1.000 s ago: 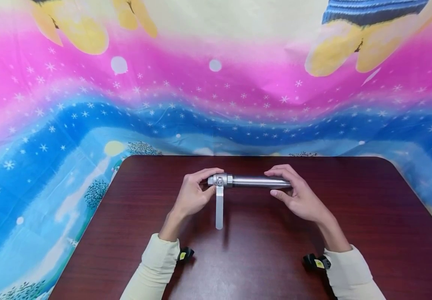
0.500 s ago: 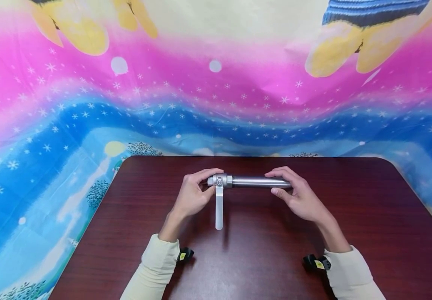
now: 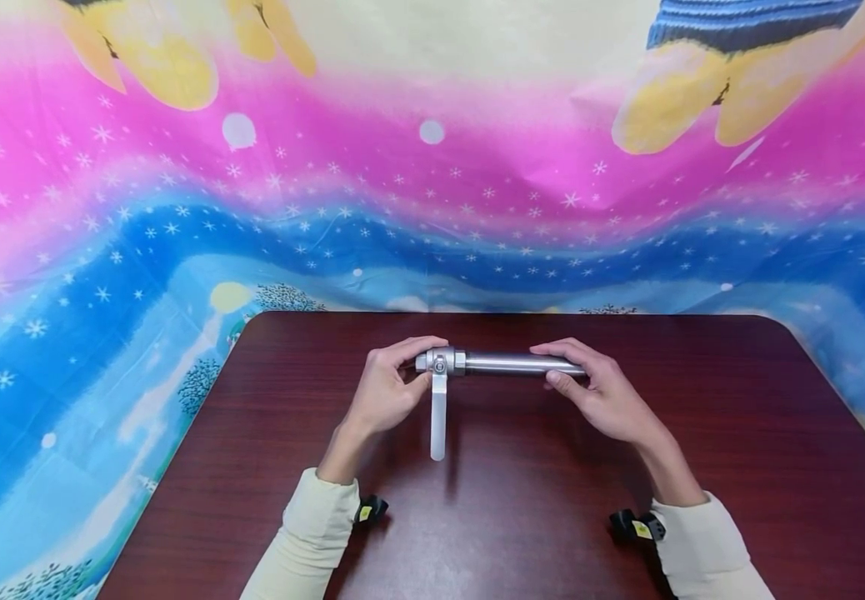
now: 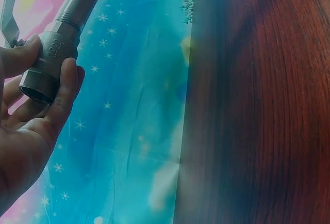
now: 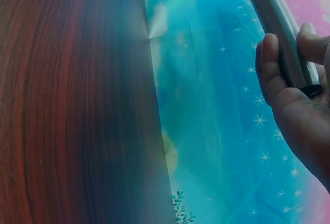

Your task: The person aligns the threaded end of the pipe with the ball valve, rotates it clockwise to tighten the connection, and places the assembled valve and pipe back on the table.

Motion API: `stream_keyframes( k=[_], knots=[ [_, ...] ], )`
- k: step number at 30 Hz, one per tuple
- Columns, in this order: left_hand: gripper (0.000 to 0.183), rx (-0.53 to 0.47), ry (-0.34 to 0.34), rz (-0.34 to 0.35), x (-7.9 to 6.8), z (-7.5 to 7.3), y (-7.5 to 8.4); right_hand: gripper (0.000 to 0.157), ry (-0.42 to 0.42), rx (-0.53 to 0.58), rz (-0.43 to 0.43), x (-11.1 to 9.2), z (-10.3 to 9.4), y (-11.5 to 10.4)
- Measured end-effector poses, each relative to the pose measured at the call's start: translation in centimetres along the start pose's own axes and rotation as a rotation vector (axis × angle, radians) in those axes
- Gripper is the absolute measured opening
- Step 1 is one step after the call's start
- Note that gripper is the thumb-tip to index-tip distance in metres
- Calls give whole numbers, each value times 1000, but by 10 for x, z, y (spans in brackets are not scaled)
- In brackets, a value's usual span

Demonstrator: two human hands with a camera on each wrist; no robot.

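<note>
A metal ball valve [image 3: 438, 362] joins a steel pipe [image 3: 511, 364] at its right end, and the two lie in one line above the table. My left hand [image 3: 387, 387] grips the valve body, thumb in front and fingers behind. The valve's flat lever [image 3: 438, 421] points toward me. At the pipe's far right end, my right hand [image 3: 605, 392] holds it between thumb and fingers. In the left wrist view, the valve's open socket [image 4: 38, 87] shows between thumb and fingers, and threads [image 4: 69, 20] are visible where the pipe meets it. The right wrist view shows the pipe's lower end [image 5: 296, 69] in the palm.
The dark red-brown wooden table [image 3: 507, 492] has rounded far corners. A colourful printed cloth [image 3: 432, 183] with snowflakes hangs behind it and along its sides. Black wrist devices [image 3: 371, 509] sit at both pale sleeves [image 3: 312, 517].
The right hand has shifted very slightly, its thumb moving a little to the right and up along the pipe. The left hand and the valve hold nearly the same place.
</note>
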State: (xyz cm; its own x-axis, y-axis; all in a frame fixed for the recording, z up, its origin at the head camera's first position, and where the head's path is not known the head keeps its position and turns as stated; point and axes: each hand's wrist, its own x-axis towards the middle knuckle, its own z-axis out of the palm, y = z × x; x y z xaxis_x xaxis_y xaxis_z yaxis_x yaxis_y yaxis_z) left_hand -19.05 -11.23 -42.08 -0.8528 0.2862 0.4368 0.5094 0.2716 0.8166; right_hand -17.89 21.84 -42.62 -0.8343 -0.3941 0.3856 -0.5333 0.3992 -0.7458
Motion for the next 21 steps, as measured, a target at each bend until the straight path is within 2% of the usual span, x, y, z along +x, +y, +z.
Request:
stream_keyframes(
  k=[8, 21],
  knots=[
    [52, 7, -3, 3, 0, 1, 0, 49, 32, -21, -37, 0, 5, 0],
    [50, 30, -3, -8, 0, 0, 2, 48, 45, -42, -49, 0, 4, -2]
  ],
)
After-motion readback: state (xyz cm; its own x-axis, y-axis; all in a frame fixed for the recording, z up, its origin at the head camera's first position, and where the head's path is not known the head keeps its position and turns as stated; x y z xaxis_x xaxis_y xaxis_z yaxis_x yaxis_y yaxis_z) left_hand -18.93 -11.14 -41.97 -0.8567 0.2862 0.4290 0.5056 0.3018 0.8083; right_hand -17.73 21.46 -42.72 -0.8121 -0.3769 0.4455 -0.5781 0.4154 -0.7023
